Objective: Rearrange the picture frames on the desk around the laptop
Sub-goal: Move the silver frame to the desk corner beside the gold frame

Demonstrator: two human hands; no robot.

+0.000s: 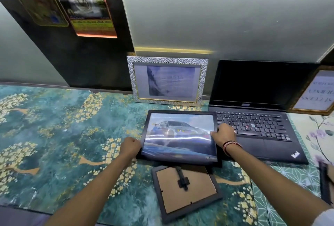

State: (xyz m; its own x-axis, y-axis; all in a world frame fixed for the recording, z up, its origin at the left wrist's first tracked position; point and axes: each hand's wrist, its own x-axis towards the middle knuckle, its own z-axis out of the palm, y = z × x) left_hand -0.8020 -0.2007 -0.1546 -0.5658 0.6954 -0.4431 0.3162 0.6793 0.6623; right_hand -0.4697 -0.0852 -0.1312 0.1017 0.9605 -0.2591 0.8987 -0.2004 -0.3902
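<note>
- Two hands are being used on the car frame (179, 136): its left edge is being gripped by the left hand (130, 147), its right edge by the right hand (223, 135).
- Between the hands, the car frame is being held face up, tilted, over the desk (54, 135).
- Just beyond the hands, a silver frame (167, 80) is being propped upright against the wall.
- Right of the right hand, the laptop (258, 110) is being kept open with a dark screen; the wrist is being held over its near left corner.
- Nearer than the hands, between the forearms, a small frame (186, 192) is being left face down, its stand showing.
- Far right of the right hand, beyond the laptop, a gold frame (314, 93) is being leaned upright.
</note>
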